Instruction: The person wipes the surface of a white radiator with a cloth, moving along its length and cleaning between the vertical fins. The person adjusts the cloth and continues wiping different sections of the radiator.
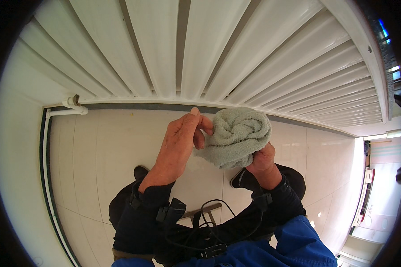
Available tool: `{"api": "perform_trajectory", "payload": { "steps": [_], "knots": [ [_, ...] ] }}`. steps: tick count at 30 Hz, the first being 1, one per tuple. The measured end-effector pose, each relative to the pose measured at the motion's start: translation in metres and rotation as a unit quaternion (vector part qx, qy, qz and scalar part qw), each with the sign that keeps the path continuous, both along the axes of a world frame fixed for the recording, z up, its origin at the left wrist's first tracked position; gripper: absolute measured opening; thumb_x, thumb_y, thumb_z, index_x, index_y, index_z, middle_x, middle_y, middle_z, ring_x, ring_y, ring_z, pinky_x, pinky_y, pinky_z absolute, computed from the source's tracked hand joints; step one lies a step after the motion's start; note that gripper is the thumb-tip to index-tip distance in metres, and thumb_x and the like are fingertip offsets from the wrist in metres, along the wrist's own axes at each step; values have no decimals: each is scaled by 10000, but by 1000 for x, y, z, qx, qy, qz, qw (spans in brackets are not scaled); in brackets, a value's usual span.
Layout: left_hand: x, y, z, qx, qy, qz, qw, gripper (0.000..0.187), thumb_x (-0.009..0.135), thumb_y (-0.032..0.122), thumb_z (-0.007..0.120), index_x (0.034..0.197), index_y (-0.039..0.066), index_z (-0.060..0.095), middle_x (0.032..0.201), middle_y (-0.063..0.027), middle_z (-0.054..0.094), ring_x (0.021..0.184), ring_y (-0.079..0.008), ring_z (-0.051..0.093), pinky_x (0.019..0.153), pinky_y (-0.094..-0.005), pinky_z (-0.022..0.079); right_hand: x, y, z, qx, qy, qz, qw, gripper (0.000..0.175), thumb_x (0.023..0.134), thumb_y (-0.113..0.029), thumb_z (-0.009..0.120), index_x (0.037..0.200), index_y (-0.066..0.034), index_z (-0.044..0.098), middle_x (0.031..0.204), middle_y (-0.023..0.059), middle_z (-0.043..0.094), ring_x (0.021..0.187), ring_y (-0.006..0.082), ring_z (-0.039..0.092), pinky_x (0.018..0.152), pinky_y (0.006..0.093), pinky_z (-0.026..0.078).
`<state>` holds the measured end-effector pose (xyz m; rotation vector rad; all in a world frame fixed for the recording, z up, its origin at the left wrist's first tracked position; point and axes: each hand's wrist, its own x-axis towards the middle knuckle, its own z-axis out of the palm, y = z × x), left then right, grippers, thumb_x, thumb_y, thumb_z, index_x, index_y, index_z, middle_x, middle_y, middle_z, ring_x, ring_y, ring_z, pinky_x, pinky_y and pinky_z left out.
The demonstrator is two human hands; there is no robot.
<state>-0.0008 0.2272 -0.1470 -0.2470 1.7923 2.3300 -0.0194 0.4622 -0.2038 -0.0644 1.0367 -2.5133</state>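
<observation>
A pale grey-green terry towel (240,137), bunched into a thick wad, is held up over the floor in front of the radiator. My right hand (264,158) grips it from below and the right, with most of its fingers hidden under the cloth. To the left is my left hand (180,143), its thumb raised apart from the towel. Its bent fingers come up to the towel's left side, and whether the fingertips touch it is hard to tell.
A white slatted radiator (214,50) spans the far side. White pipes (67,110) run along the left wall. Between my legs is part of a wooden stool (204,212), with a black cable (204,220) looping above my lap. Light tiles (120,140) cover the floor.
</observation>
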Motion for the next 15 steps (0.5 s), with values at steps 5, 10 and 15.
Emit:
{"api": "perform_trajectory", "payload": {
  "steps": [5,10,15],
  "knots": [
    [1,-2,2,-2,7,-13,1000,539,1105,465,405,1044,6,682,919,-44,656,704,-119,493,711,-287,425,0,1,-2,-17,12,2,1000,554,969,-195,616,1475,-20,475,1411,158,600,1282,316,611,1097,450,505],
    [0,1,4,-20,-7,-16,1000,463,1097,389,458,1152,-11,686,930,-30,653,735,-109,517,723,-281,440,1,2,-2,-24,16,0,1000,556,963,-196,626,1469,-19,481,1410,164,599,1281,315,612,1099,449,506],
    [-1,7,1,-63,-38,-59,996,321,1049,262,599,1172,-25,670,996,-29,680,773,-98,532,687,-277,452,2,3,-2,-19,-1,11,1000,555,964,-190,621,1470,-16,475,1405,164,600,1282,315,610,1101,448,505]
  ]
}}
